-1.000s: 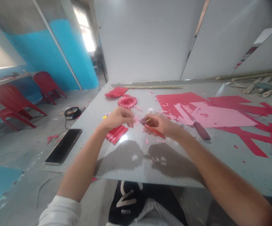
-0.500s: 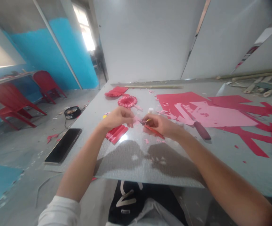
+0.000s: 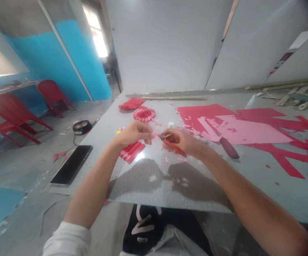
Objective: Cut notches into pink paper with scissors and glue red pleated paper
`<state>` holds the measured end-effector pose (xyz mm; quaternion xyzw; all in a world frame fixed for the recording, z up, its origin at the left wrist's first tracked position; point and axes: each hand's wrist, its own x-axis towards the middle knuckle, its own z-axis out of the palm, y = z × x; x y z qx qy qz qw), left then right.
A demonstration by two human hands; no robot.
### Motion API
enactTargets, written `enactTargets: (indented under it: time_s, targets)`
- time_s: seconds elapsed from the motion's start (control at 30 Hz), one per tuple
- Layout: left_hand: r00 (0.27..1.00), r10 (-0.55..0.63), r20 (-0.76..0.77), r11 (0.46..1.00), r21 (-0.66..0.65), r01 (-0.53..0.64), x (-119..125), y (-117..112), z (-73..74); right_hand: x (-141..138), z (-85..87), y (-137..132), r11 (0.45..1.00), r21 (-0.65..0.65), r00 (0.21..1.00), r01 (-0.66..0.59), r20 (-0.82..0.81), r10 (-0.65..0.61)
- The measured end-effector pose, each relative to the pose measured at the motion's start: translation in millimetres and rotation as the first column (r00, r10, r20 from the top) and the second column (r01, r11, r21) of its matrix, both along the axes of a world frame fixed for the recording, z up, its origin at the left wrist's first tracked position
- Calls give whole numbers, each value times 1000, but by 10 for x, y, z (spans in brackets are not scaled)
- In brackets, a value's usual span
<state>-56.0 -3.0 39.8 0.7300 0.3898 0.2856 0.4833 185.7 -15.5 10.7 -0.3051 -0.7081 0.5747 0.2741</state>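
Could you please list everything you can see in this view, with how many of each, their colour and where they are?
paper rosette: one, red, far side of table
folded paper: one, red, beside rosette
pleated paper strips: one bundle, red, below left hand
cut paper sheets: several, red, right of table
paper sheet: one, pink, on the red sheets
tool handle: one, dark maroon, by the pink sheet
small bottle: one, white, beyond right hand
stick: one, pale, far table edge
smartphone: one, black, left of table
chairs: two, red, far left
pink paper piece: one, pink, in left hand
red slender tool: one, red, in right hand
left hand: one, pinching
right hand: one, gripping
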Motion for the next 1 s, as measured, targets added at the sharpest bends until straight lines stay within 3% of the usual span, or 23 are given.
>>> enactTargets:
  time_s: [0.33, 1.0]
  targets:
    - [999, -38, 3, 999, 15, 38, 58, -30, -10, -38, 66, -58, 996, -67, 993, 52, -102, -59]
    - [999, -48, 25, 999, 25, 47, 111, -54, -9, -76, -80, 6, 995, -101, 972, 28, -230, -51]
